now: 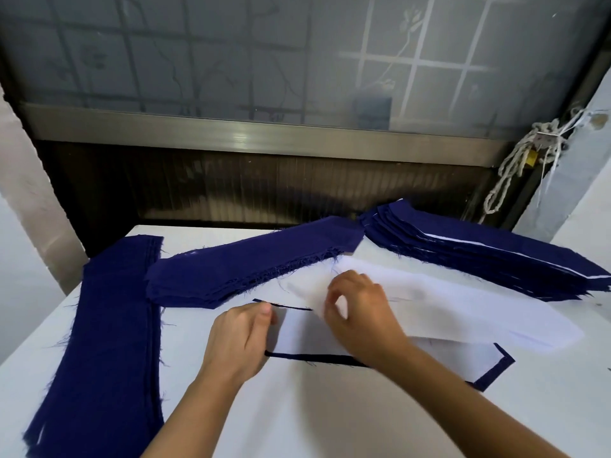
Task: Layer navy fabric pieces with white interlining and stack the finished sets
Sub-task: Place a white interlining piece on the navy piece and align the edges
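In the lower middle of the frame a flat navy fabric piece [324, 359] lies on the white surface [297, 418], with a white interlining layer [307, 337] covering it. The left hand [243, 328] pinches its left end. The right hand [358, 312] pinches a second long white interlining sheet [456, 312], which lies partly over it. Behind lies a stack of navy pieces [251, 266], and at upper right a pile of layered navy-and-white sets [479, 256].

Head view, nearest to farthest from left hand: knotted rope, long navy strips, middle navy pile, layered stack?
1. middle navy pile, just behind left hand
2. long navy strips, left
3. layered stack, back right
4. knotted rope, far right
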Action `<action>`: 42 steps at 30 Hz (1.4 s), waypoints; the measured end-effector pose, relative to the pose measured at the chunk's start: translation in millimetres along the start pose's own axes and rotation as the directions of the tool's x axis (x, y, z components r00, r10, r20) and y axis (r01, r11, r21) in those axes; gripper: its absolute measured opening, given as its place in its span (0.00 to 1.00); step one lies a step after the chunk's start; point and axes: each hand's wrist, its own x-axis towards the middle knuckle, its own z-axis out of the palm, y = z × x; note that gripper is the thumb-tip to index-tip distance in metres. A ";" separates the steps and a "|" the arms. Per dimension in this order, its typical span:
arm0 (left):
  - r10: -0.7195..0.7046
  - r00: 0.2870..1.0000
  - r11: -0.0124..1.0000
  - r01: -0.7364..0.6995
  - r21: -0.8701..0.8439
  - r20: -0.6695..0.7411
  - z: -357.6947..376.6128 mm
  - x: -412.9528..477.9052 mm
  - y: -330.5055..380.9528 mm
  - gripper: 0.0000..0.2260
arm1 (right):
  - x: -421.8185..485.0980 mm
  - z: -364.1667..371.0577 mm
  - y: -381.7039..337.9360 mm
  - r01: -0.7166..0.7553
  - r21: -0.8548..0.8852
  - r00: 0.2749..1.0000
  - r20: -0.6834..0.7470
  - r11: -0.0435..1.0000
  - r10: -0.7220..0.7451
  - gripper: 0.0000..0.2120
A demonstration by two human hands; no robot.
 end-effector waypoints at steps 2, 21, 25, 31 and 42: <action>-0.001 1.000 0.997 0.001 -0.082 -0.006 -1.2 -1.0 -1.2 0.28 | -6.7 17.1 -17.5 0.057 -0.040 0.998 -0.006 0.998 -0.057 0.06; -0.137 0.987 0.985 0.128 -0.117 -0.080 2.2 2.3 0.3 0.09 | -16.0 22.3 34.1 -0.103 0.106 0.979 0.185 0.989 0.082 0.21; -0.261 0.963 0.961 0.253 -0.107 -0.062 0.8 4.5 -1.6 0.13 | -36.1 -10.7 77.4 -0.100 -0.044 0.987 0.124 0.994 0.104 0.19; -0.328 0.944 0.944 0.326 -0.052 -0.037 0.4 6.2 -0.2 0.21 | -73.2 -41.3 146.2 -0.232 -0.217 0.973 -0.068 0.948 0.222 0.19; -0.336 0.942 0.941 0.336 0.043 -0.008 0.6 7.2 -0.4 0.09 | -91.1 -32.6 168.9 -0.179 -0.320 0.965 -0.241 0.930 0.103 0.04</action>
